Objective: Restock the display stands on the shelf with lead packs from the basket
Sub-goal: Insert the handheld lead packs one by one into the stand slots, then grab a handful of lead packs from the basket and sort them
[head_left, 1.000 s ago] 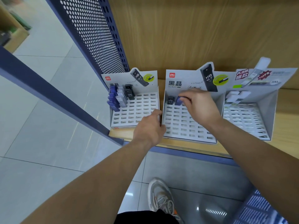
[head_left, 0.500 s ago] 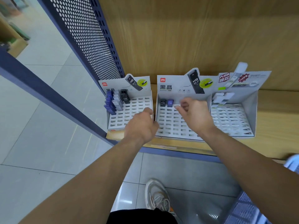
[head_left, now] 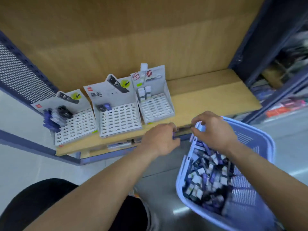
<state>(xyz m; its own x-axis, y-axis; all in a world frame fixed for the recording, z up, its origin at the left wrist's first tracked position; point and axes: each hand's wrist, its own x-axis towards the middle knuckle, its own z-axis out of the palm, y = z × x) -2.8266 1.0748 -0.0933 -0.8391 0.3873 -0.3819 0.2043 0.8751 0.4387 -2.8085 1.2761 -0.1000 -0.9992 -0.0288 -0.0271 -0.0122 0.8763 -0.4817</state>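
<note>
Saw one light blue plastic basket with slotted walls [head_left: 260, 142] right under the right hand [head_left: 212, 130]. Found the small lead packs [head_left: 210, 177], dark purple, black and white, heaped inside it, just below that hand and a bit nearer the body. Too many to count. Lay jumbled, long sides pointing every which way, so no single way to reach for one. Judged the right hand far nearer to the heap. Found the left hand [head_left: 160, 140] off to the side of the basket, at the front edge of the light wooden shelf [head_left: 208, 100].

Saw the right hand's fingers bent round a small pale blue piece [head_left: 200, 127] at the basket's corner. Could not tell whether a pack or part of the rim; too blurry. Saw the left hand's fingers curled against the shelf edge. Could not tell whether holding anything.

Counted three white cardboard display stands [head_left: 120, 120] with rows of little slots, up and away to the left of the left hand. Counted two packs, one black and one purple, on the middle stand. Saw a few white packs [head_left: 144, 93] on the stand nearest the hands [head_left: 158, 109], and a row of purple and black ones [head_left: 56, 117] on the farthest stand [head_left: 78, 129]; too blurry to count. Saw most slots with nothing in them.
</note>
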